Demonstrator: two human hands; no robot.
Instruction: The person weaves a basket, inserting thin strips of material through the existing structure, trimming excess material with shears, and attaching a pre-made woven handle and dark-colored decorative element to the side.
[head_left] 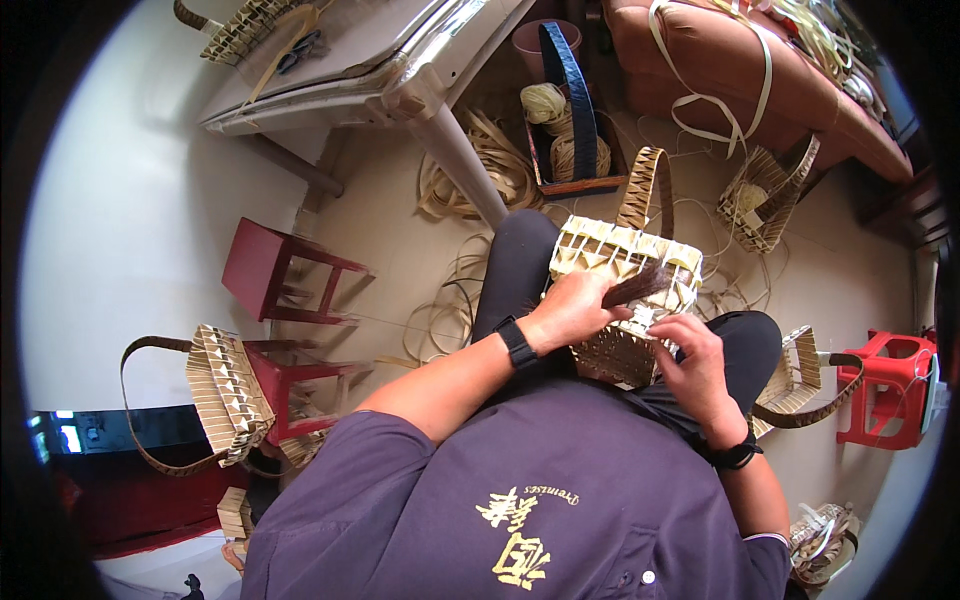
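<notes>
A woven basket (625,248) of cream and tan strips rests on my lap, tilted, its brown arched handle (636,197) pointing away from me. My left hand (575,312) is closed on the basket's near left part, with its fingertips by a dark brown band (640,284) that lies across the weave. At the near right side, my right hand (695,362) has its thumb and forefinger bent close together beside white strips. Whatever is between those fingers is too small to make out. Brown weave (610,358) shows below the hands.
Beyond my knees stands a box (575,188) with balls of strip, near a grey table leg (455,150). Coiled strips (480,165) lie on the floor. Red stools (265,270) and another basket (228,395) are left; a red plastic stool (885,390) is right.
</notes>
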